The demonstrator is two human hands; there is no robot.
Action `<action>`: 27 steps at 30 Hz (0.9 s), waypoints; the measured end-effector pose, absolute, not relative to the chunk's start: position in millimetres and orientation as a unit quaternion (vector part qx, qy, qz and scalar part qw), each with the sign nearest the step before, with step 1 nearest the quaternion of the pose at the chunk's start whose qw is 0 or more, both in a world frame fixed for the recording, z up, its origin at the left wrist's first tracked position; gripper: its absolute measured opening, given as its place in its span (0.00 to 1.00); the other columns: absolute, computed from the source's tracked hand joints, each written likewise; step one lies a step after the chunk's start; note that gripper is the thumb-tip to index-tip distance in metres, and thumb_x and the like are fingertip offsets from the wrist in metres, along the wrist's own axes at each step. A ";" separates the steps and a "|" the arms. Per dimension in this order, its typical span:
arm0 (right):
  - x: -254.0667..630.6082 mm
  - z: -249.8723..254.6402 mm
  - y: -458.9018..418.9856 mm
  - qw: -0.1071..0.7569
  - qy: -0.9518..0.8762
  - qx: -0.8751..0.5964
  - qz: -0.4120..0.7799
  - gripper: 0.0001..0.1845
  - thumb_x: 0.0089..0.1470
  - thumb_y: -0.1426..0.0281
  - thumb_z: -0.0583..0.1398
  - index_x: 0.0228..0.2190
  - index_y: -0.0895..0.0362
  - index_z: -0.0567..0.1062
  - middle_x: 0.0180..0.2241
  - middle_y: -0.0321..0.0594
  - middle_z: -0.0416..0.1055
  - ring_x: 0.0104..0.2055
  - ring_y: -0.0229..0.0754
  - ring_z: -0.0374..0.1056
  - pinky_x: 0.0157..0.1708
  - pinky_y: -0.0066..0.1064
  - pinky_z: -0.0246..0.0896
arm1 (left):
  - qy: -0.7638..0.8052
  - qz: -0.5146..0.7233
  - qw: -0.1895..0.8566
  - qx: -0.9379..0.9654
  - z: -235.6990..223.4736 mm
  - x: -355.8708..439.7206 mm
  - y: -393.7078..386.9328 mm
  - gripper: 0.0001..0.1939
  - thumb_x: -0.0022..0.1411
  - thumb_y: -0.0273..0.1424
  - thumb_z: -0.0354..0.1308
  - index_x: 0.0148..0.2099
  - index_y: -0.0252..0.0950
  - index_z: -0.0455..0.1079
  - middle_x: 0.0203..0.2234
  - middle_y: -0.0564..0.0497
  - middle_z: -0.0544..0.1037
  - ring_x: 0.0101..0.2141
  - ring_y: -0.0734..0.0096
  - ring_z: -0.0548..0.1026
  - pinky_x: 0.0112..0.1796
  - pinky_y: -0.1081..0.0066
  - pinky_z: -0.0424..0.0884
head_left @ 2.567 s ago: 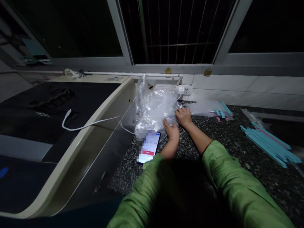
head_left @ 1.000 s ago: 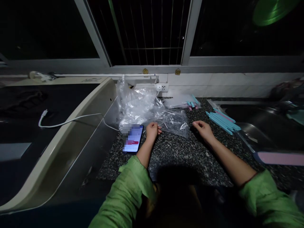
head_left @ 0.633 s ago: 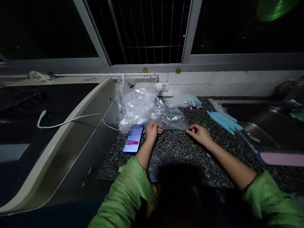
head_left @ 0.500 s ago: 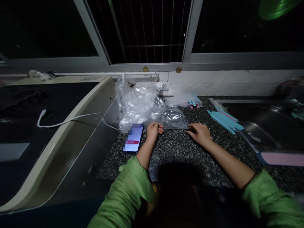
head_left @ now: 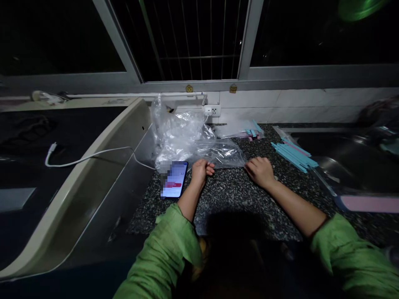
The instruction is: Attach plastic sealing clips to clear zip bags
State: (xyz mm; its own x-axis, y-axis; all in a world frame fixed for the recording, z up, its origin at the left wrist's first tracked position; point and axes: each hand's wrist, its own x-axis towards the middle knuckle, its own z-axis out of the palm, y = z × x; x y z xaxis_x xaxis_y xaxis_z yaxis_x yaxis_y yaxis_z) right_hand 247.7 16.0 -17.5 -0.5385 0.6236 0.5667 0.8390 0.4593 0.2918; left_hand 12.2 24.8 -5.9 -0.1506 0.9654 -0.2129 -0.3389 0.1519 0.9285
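Observation:
A clear plastic bag [head_left: 222, 153] lies flat on the speckled countertop, its near edge running between my two hands. My left hand [head_left: 201, 171] rests at that edge, palm turned inward. Its fingers are curled with the thumb against them; whether they hold anything I cannot make out. At the bag's right corner, my right hand [head_left: 261, 171] is closed with its knuckles up. Its fingertips point down and are hidden, so a grip on the corner cannot be confirmed. A lit phone [head_left: 175, 180] lies left of my left hand.
Crumpled clear plastic [head_left: 179, 133] is heaped behind the phone. Blue and pink strips [head_left: 294, 155] lie beside the sink [head_left: 352, 166] at right. More bagged strips [head_left: 241, 129] sit near the wall socket [head_left: 214, 110]. A white cable [head_left: 93, 160] crosses the machine [head_left: 124, 124] at left.
My right hand has closed: its thumb and fingers were apart and are now drawn together at the bag's corner. My left hand has hardly moved. The view has shifted slightly.

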 end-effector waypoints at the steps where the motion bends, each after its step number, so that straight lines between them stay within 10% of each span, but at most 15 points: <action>1: 248.0 -17.3 16.2 0.190 -0.831 -0.435 -0.289 0.12 0.57 0.69 0.54 0.25 0.58 0.73 0.26 0.41 0.70 0.31 0.42 0.55 0.31 0.34 0.39 | 0.496 0.571 0.574 0.313 -5.8 12.0 24.7 0.04 0.44 0.27 0.50 0.20 0.34 0.59 0.14 0.53 0.72 0.10 0.80 0.65 0.13 0.80 0.57; 12: 257.1 -8.3 19.2 0.161 -0.843 -0.427 -0.285 0.12 0.54 0.72 0.54 0.21 0.58 0.71 0.22 0.42 0.68 0.30 0.42 0.55 0.30 0.34 0.39 | 0.496 0.582 0.560 0.318 -0.7 5.1 24.8 0.04 0.42 0.28 0.48 0.18 0.34 0.58 0.13 0.53 0.72 0.10 0.82 0.62 0.12 0.81 0.54; 16: 267.9 -5.6 18.3 0.275 -0.844 -0.429 -0.170 0.13 0.54 0.64 0.54 0.24 0.57 0.72 0.25 0.42 0.71 0.30 0.41 0.61 0.32 0.33 0.48 | 0.473 0.546 0.590 0.361 4.8 -2.3 16.6 0.05 0.40 0.28 0.49 0.17 0.34 0.58 0.14 0.52 0.72 0.12 0.82 0.64 0.13 0.81 0.56; 27: 290.1 -20.8 46.9 0.345 -0.646 -0.664 0.153 0.18 0.47 0.56 0.54 0.30 0.57 0.75 0.30 0.43 0.75 0.30 0.43 0.66 0.30 0.33 0.58 | 0.327 0.108 0.720 0.603 9.0 -31.2 -13.3 0.13 0.46 0.37 0.60 0.25 0.30 0.71 0.21 0.48 0.77 0.16 0.81 0.68 0.15 0.80 0.57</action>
